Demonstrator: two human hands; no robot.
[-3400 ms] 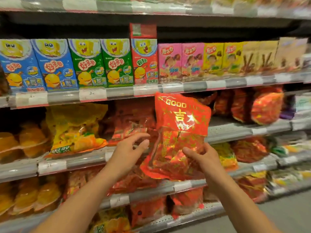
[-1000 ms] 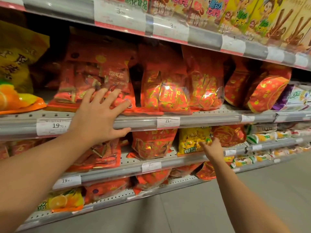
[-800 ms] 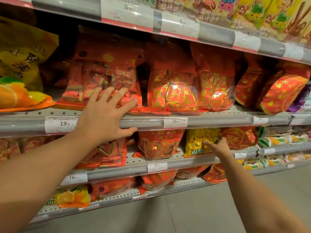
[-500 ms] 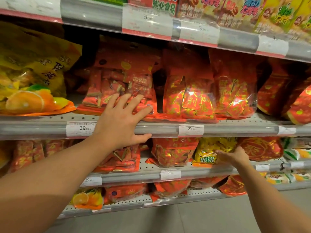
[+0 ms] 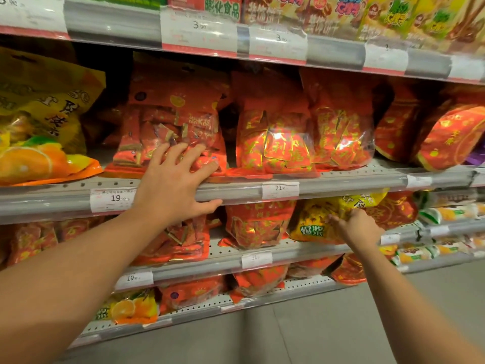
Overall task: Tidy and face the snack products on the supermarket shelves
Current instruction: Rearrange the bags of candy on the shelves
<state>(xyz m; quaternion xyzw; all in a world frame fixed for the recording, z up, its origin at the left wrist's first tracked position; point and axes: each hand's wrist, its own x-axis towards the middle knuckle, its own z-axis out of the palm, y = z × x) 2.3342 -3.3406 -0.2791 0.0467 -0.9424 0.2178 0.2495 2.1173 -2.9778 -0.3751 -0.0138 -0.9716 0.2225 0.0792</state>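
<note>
My left hand [image 5: 174, 183] lies spread over the grey shelf rail [image 5: 236, 191], fingers straight and touching the foot of a red candy bag [image 5: 173, 119], thumb under the rail. One shelf lower, my right hand [image 5: 355, 225] grips the upper right part of a yellow snack bag [image 5: 317, 222], its fingers curled into the wrapper. A red bag with a gold ring design [image 5: 396, 208] stands just right of that hand. Two more red and gold bags [image 5: 275, 143] stand upright on the upper shelf.
A yellow bag with an orange slice [image 5: 39, 127] lies at the far left. Snack boxes [image 5: 341, 11] line the top shelf above white price tags. Red bags fill the lower shelves [image 5: 183, 292]. Grey floor [image 5: 301, 334] spreads below the bottom shelf.
The view has moved in closer. My right hand has reached up from the rail onto the yellow bag and taken hold of it. My left hand stays on the rail.
</note>
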